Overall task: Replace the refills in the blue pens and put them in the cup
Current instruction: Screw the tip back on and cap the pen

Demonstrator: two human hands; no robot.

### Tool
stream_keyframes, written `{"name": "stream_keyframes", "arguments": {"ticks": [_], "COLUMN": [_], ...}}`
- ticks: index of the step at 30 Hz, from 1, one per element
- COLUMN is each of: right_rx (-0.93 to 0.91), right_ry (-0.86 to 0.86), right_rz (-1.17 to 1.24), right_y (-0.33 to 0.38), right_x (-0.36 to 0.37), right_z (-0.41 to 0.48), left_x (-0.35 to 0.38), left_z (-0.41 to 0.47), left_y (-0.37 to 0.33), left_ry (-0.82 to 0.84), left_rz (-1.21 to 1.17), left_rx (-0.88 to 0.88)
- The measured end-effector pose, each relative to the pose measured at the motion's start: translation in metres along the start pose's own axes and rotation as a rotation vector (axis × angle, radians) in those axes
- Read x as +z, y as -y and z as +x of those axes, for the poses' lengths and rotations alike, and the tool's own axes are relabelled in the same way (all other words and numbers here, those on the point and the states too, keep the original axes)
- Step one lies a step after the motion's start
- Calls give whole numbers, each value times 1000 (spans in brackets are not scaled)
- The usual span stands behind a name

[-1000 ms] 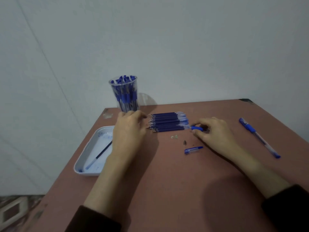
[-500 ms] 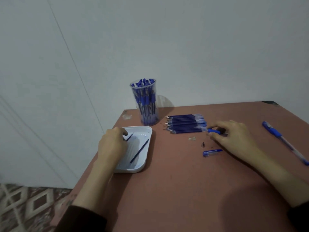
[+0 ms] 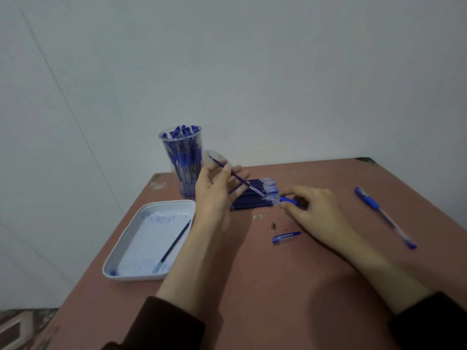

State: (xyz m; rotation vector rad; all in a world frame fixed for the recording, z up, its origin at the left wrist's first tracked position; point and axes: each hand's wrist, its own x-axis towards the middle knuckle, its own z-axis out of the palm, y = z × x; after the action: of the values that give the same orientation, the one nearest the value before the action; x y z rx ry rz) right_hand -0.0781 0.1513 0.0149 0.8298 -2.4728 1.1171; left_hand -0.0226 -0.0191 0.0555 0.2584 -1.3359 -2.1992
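- Thin dark-blue pen refill (image 3: pixel 236 176) slants, pinched in the raised left hand (image 3: pixel 214 198), over the refill row (image 3: pixel 255 205) near the clear plastic cup (image 3: pixel 183 162).
- Right hand (image 3: pixel 313 208), low, pinches a blue pen piece (image 3: pixel 288 199), mostly hidden.

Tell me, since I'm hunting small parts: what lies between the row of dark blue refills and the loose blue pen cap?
Head view: a small dark cone-shaped pen tip and a pale scrap lie there.

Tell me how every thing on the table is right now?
Cup: upright, full of pens.
Tray: holds one refill.
Left hand: pinches a raised refill.
Right hand: grips a pen barrel on the table.
Refill pile: lying flat.
Cap: off, lying loose.
Spare pen: lying flat, apart.
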Motion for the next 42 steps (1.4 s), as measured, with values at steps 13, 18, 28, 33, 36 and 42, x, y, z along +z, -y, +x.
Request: {"name": "stream_keyframes", "arguments": {"ticks": [13,18,28,33,36,42], "right_rx": [-25,-27,-32,-41,-58,-72], "right_ry": [2,6,-4,1,5,16], "right_rz": [37,23,-12,-27,-31,-45], "right_y": [5,7,7,8,9,7], "right_x": [-4,-5,-8,-7,-7,-5], "right_z": [0,0,1,0,1,0], "left_x": [-5,-1,-1,-1,-1,2], "left_z": [6,4,2,2,1,-5], "left_y": [25,27,28,28,28,28], "left_ry": [-62,-45,-37,-41,-33,69], "left_rz": [-194,-182,-148,-159,-163,-119], "left_rx": [-115,-133,-131,-130,-130,-175]}}
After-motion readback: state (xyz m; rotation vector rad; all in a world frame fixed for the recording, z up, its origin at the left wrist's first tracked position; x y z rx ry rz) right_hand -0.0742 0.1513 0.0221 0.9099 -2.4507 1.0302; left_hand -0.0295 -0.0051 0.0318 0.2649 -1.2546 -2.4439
